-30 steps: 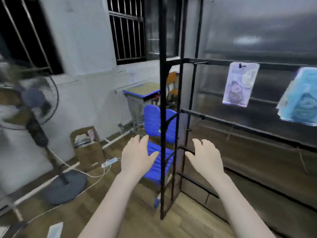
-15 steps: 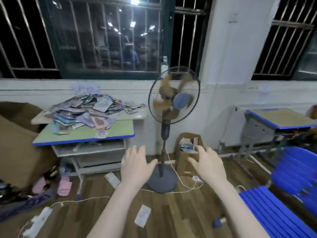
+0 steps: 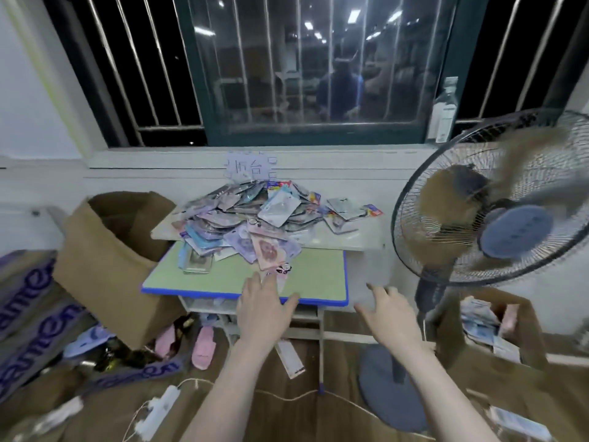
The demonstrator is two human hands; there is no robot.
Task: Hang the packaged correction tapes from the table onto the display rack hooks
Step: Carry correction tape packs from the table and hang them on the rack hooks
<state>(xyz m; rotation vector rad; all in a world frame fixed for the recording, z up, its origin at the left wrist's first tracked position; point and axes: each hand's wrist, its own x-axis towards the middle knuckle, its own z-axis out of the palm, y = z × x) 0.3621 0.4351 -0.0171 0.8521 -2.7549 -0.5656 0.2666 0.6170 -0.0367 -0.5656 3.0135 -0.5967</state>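
A heap of packaged correction tapes (image 3: 251,218) lies on a small green table with a blue edge (image 3: 315,275) under the window. My left hand (image 3: 263,309) is stretched out with straight fingers over the table's front edge, just short of the nearest packet (image 3: 282,271). My right hand (image 3: 390,315) hovers to the right of the table, fingers spread, holding nothing. The display rack is out of view.
A standing fan (image 3: 497,212) spins close on the right, its base (image 3: 392,390) on the floor. An open cardboard box (image 3: 105,266) stands left of the table, another box (image 3: 497,327) with packets at right. Slippers (image 3: 204,347), a power strip (image 3: 156,409) and cables lie on the floor.
My view has swung left from the rack, past the fan, to face the table. Both hands, held out empty throughout, are now near the table's front edge.
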